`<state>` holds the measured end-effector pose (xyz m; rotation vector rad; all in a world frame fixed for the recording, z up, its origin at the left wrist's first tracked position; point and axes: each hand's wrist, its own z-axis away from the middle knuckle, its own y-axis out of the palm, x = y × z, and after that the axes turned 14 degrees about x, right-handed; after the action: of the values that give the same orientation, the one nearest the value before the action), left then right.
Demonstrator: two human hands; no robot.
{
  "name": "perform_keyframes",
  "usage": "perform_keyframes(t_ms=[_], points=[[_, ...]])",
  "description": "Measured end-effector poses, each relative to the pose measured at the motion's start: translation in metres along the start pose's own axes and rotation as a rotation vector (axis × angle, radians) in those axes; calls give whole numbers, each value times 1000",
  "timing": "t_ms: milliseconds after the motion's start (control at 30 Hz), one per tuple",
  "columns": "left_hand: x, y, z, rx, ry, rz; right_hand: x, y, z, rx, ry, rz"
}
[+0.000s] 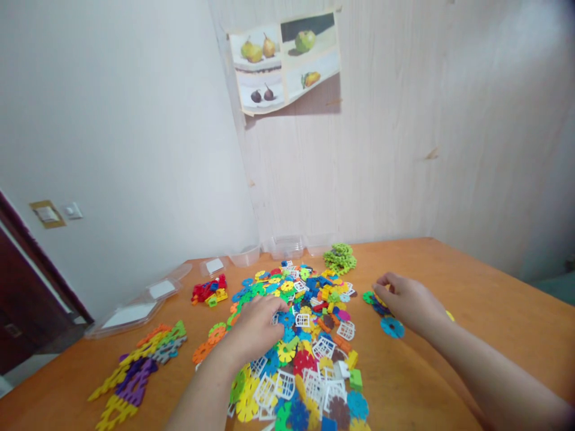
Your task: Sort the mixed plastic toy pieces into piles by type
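Head view: orange table [485, 299] against a pale wall. Landmark: the big heap of coloured plastic pieces [305, 335] mid-table. Left hand [258, 326] lies palm down on the heap's left edge, fingers curled loosely over the pieces; cannot tell whether any piece is pinched. Right hand [406, 302] rests just right of the heap, fingers bent over a small cluster of green and blue pieces [375, 302], touching them; a blue disc [392, 327] lies beside its wrist. Behind the heap, a green stack [340, 258] and clear tubs [287, 245]. Left of the heap, red pieces [209, 290]; further left, a yellow-purple assembled strip [135, 374].
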<state>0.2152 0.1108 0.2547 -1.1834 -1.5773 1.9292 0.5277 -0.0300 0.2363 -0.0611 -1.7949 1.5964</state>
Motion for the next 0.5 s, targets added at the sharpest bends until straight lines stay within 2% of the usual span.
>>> perform_keyframes(t_ms=[167, 367, 500], points=[[-7, 1, 0, 29, 7, -80, 18, 10, 12, 27, -121, 24], [-7, 2, -1, 23, 26, -106, 23, 15, 18, 15, -200, -13], [-7, 5, -5, -50, 33, -152, 27, 16, 20, 11, -247, -51]])
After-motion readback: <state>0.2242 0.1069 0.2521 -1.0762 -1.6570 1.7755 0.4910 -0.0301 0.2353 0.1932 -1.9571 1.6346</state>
